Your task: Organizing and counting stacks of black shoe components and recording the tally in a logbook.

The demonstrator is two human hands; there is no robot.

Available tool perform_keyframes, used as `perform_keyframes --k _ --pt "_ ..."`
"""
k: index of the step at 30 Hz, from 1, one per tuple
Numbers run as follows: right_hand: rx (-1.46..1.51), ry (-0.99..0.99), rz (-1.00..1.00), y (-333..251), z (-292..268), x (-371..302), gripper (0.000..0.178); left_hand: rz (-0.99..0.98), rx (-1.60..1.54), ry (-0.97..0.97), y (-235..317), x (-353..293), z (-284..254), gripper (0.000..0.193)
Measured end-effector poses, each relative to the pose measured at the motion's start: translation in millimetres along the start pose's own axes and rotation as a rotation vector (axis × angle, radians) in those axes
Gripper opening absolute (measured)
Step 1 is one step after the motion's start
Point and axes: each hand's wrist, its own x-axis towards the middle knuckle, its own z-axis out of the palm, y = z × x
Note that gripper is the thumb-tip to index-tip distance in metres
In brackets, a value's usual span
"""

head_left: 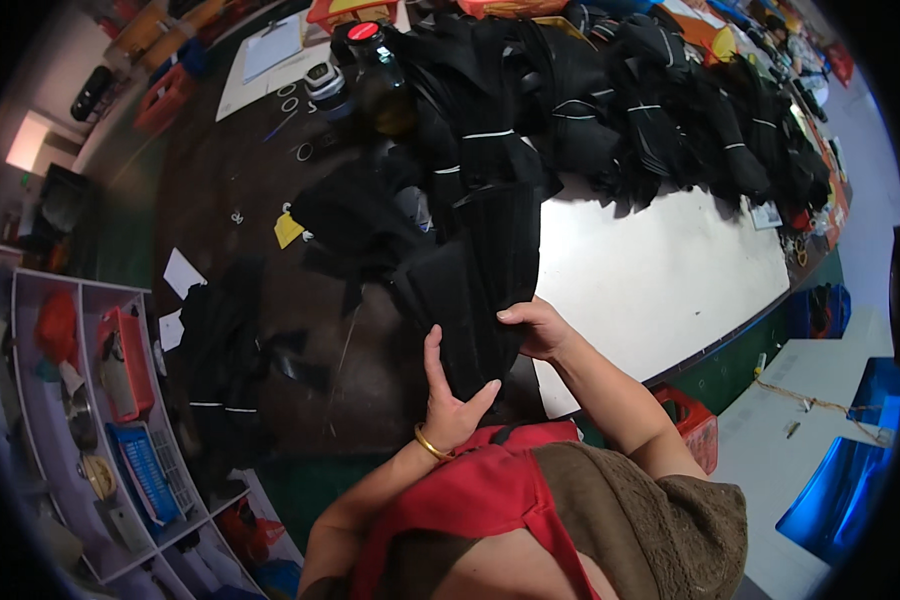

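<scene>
A flat stack of black fabric pieces (455, 310) lies between my hands at the near edge of the dark table. My left hand (452, 410), with a gold bangle at its wrist, grips the near end, its thumb and one finger along the sides. On the right side of the stack, the thumb of my right hand (538, 330) presses on top; its other fingers are mostly hidden behind the cloth. Beyond, more loose black fabric (355, 215) is heaped. Several black bundles (650, 130) tied with white bands lie along the far side.
A white board (660, 280) covers the table's right part. A red-lidded bottle (380, 75) and a small grey-white device (323, 82) stand at the back. Left is a shelf unit (150, 400) with baskets; right, a red basket (690, 425) and blue bins (835, 500).
</scene>
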Motion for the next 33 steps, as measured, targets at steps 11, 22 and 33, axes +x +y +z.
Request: perform_keyframes --k 11,22,33 --pt "-0.241 0.102 -0.031 5.9 23.3 6.7 0.057 0.014 -0.090 0.052 -1.8 10.9 -14.6 0.097" --pt "-1.422 -0.282 0.073 43.9 108.0 80.6 0.088 -0.303 -0.844 0.683 -40.3 -42.8 -56.7 0.086" --pt "-2.243 -0.252 -0.090 122.4 8.1 32.7 0.076 -0.179 1.244 0.597 -50.5 -87.6 -337.1 0.056"
